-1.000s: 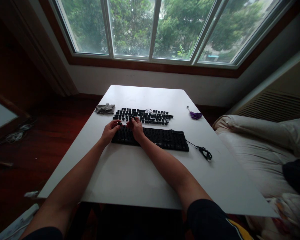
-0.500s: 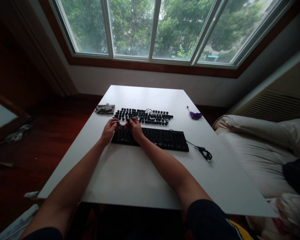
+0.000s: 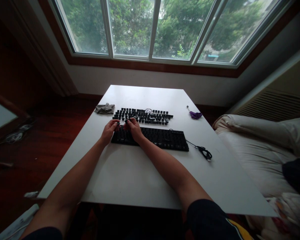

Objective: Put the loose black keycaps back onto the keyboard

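Now your left hand pinches a black keycap over the keyboard's left end, touching your right hand, closed around a thin tool; loose keycaps lie just beyond.

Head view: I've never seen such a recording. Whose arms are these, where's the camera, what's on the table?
No machine here: a person works with bare hands, and the one camera sits on their head, looking forward and down, so the arms enter from the bottom edge. The left hand and right hand meet over the left end of a black keyboard on a white table, fingertips pinching a small dark piece, too small to identify. Behind the keyboard lie rows of loose black keycaps, a crumpled grey cloth to their left and a small purple item to their right. Its cable lies bunched at the right.
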The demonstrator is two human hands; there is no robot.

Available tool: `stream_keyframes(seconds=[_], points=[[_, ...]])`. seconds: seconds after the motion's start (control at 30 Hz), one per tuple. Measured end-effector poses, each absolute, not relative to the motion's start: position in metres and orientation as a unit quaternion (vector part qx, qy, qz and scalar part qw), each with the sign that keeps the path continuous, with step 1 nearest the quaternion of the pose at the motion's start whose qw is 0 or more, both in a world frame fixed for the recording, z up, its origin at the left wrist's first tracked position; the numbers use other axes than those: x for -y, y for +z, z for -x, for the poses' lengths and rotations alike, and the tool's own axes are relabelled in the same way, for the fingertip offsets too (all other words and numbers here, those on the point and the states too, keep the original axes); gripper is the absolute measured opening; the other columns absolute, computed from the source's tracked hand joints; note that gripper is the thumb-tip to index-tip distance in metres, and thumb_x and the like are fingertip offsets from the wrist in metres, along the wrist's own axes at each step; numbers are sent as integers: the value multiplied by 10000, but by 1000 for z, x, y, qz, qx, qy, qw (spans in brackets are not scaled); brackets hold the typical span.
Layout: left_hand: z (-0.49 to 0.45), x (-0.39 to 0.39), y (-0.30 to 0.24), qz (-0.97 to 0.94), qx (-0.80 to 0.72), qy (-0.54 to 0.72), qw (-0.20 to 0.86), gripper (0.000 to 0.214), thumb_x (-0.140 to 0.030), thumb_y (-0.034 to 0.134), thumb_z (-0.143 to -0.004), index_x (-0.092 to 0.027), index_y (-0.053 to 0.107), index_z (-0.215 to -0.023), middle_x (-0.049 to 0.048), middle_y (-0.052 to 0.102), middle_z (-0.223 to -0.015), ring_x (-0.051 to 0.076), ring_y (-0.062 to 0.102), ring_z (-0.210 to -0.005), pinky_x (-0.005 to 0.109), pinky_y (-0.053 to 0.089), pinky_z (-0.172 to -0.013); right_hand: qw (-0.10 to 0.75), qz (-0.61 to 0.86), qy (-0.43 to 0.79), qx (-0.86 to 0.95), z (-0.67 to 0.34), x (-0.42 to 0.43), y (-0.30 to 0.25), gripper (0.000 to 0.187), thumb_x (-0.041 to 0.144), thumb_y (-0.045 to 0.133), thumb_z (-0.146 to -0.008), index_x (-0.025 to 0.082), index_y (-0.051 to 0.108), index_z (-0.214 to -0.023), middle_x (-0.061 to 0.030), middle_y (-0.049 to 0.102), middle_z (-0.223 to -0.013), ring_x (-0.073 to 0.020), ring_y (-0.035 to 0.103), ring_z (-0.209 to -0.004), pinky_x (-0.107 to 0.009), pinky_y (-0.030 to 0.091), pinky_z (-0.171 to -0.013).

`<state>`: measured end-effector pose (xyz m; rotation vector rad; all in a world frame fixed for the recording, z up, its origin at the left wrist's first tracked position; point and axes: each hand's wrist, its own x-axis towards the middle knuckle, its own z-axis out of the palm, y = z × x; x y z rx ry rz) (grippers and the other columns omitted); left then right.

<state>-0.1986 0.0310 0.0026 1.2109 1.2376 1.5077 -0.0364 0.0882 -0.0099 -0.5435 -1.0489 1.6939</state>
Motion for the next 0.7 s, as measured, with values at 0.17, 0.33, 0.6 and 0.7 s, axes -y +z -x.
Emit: stream_keyframes(seconds=[0.17,0.33,0.6,0.7], points=[[207,-34,-3,-482,-518,595,380,315,-405,568,-905,-184,681,-1099,41,663,-831,130,587,-650,252,453,-587,523,245,689,439,36,-88,-9,315,452,714,-814,228,528,-935,57,654,-681,-124,627,-562,-243,520,-560],[216,-37,-8,-499,-531,596,338,344,-432,543,-924,-204,671,-1148,48,675,-900,122,597,-660,252,443,-598,509,266,693,437,36,-86,-5,312,432,726,-810,225,523,-925,59,653,-676,-120,631,-560,-238,518,-562],[248,-50,-25,-469,-607,581,273,356,-406,577,-870,-188,655,-1141,44,665,-877,128,592,-659,237,434,-578,503,269,693,441,36,-86,-5,325,445,731,-806,220,527,-921,53,662,-675,-119,635,-554,-227,497,-538],[252,-54,-28,-487,-620,563,247,364,-357,602,-844,-189,632,-1166,46,687,-892,140,615,-685,250,471,-617,501,269,691,446,36,-85,-4,325,447,729,-805,221,521,-913,52,671,-669,-121,633,-547,-228,492,-533]])
